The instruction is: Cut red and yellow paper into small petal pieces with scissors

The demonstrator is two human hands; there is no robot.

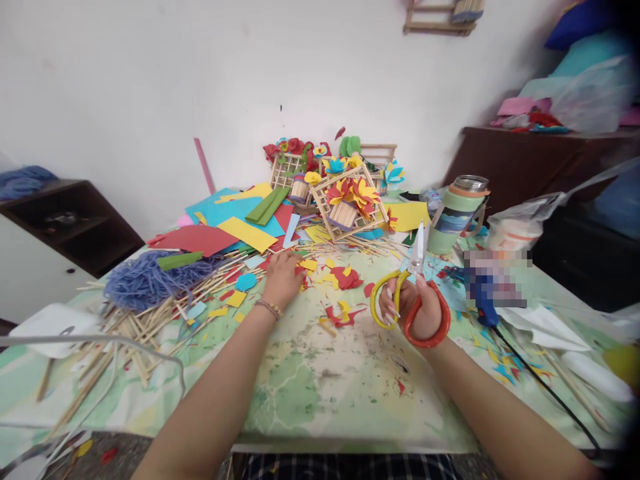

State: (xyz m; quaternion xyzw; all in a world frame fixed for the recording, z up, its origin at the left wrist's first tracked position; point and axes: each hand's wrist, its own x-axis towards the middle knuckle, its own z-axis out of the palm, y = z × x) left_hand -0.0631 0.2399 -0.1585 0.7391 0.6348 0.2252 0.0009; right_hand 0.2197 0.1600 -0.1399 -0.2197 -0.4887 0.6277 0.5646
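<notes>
My right hand point(413, 308) is closed round a pair of scissors point(411, 293) with one yellow and one red handle loop, blades pointing up and away. My left hand point(283, 277) reaches forward onto the table, palm down, fingers curled among red and yellow paper scraps point(343, 278) and thin wooden sticks point(220, 277); whether it grips anything is hidden. A beaded bracelet sits on the left wrist. Between the hands lie more cut paper pieces point(340, 313).
Coloured paper sheets point(235, 220), stick-frame boxes with paper flowers point(347, 200), blue yarn point(145, 280), a pile of sticks point(135, 327), a tumbler point(457, 213), a blue glue gun point(484, 297) with black cord and white bags crowd the map-printed tablecloth point(320, 387). Dark shelves flank both sides.
</notes>
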